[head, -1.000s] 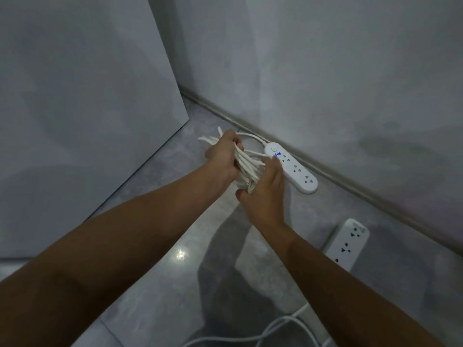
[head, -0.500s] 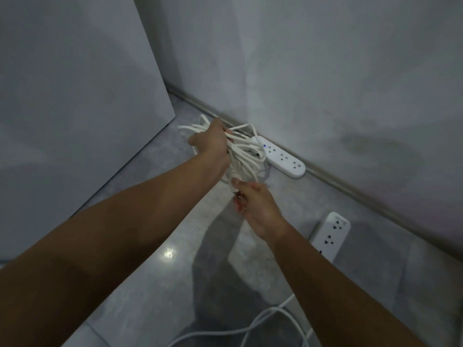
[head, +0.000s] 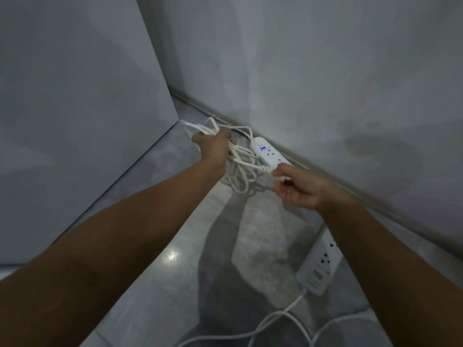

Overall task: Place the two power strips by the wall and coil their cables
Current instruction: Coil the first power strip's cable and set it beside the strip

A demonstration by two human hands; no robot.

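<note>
**Tying off the first coil**

Nearest me, the loose cable (head: 275,319) trails uncoiled from the second strip (head: 323,261), which lies angled beside my right forearm, short of the wall. My right hand (head: 298,189) pinches the first cable's free end, drawn out, I judge, to wrap it. My left hand (head: 215,149) clenches the coil (head: 240,174), keeping its loops together. Beyond, the first strip (head: 269,152) lies along the wall (head: 325,71). Half a second ago my right hand was under the coil; it has swung rightward.

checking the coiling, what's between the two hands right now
A stretch of white cable runs from the loops gripped in the left hand to the right hand, seen in the head view.
</note>
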